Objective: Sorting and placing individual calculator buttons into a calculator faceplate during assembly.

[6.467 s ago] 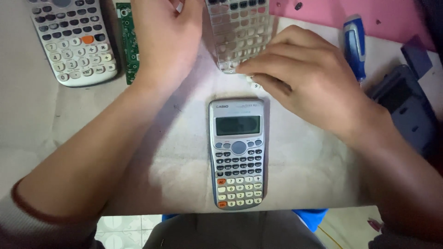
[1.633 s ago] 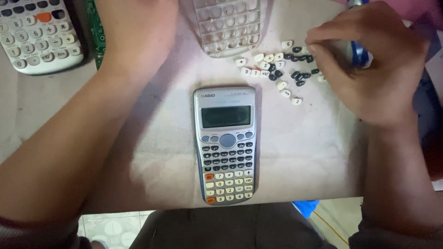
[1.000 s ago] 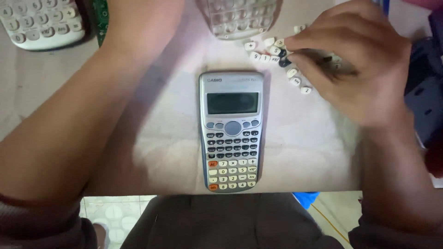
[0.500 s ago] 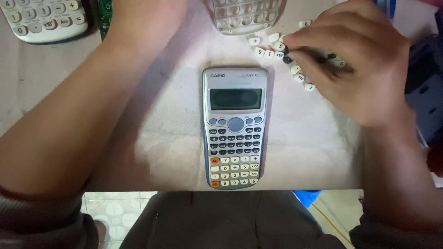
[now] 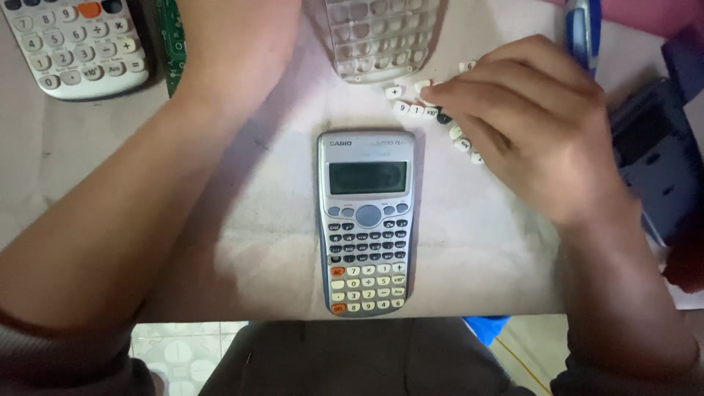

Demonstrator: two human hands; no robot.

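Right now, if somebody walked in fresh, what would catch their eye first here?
Probably the grey scientific calculator, lying face up in the middle of the table. Next, the right hand resting over a scatter of loose keys just above and right of it, below a clear keypad frame. The left hand is cut off at the top edge.

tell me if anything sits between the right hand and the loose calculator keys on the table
Nothing visible does. The right hand lies directly over the loose keys, its fingers down among them. Only the hand itself hides part of the pile. The clear key frame lies just beyond them, and the grey calculator nearer the person; neither blocks.
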